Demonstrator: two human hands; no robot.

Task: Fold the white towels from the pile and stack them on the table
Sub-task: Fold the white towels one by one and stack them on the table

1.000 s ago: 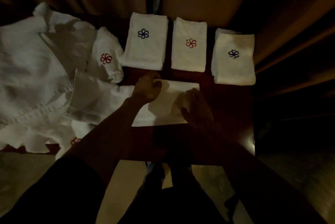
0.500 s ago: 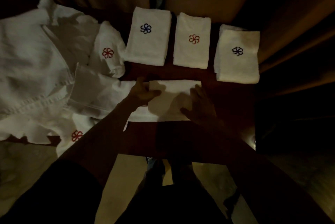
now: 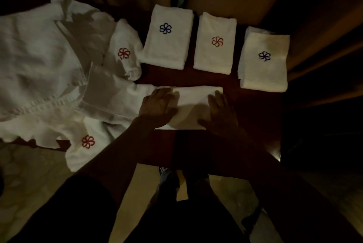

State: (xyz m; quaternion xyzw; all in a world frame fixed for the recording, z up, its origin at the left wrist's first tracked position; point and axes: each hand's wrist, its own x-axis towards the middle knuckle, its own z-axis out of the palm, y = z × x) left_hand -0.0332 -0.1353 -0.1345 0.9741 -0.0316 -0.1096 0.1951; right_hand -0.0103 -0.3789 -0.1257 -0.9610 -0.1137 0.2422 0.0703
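Left hand and right hand press flat-fingered on the smooth folded white towel.

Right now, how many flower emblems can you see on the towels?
5: blue on the left folded towel, red on the middle folded towel, blue on the right folded towel, and two red on the unfolded pile. Folds may hide more.

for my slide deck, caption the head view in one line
Left hand and right hand press a white towel flat, three folded towels behind on the table.
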